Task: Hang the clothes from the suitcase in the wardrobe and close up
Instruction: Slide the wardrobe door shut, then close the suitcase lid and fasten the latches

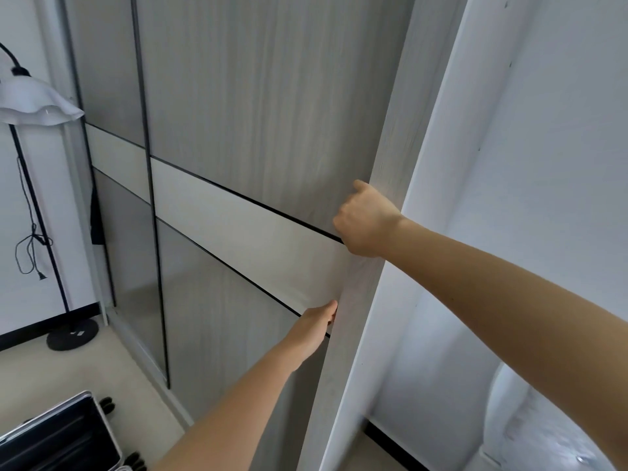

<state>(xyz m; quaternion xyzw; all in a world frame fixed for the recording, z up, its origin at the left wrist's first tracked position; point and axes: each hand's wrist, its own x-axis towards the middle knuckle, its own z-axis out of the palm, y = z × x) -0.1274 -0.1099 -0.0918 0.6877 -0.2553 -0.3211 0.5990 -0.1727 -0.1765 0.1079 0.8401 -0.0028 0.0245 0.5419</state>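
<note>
The wardrobe's grey sliding door (pixel 258 130), crossed by a pale band, fills the middle of the view and reaches the right frame post (pixel 384 137). My right hand (pixel 365 220) has its fingers curled round the door's right edge, just above the pale band. Lower down, my left hand (pixel 316 326) lies flat against the same edge with straight fingers. The open dark suitcase (pixel 57 436) lies on the floor at the bottom left. No clothes show in it from here.
A second sliding door (pixel 112 96) sits further left, with a dark garment (pixel 97 219) hanging beside it. A floor lamp (pixel 34 103) with a white shade and loose cable stands at far left. White wall and a white rounded object (pixel 530 430) lie right.
</note>
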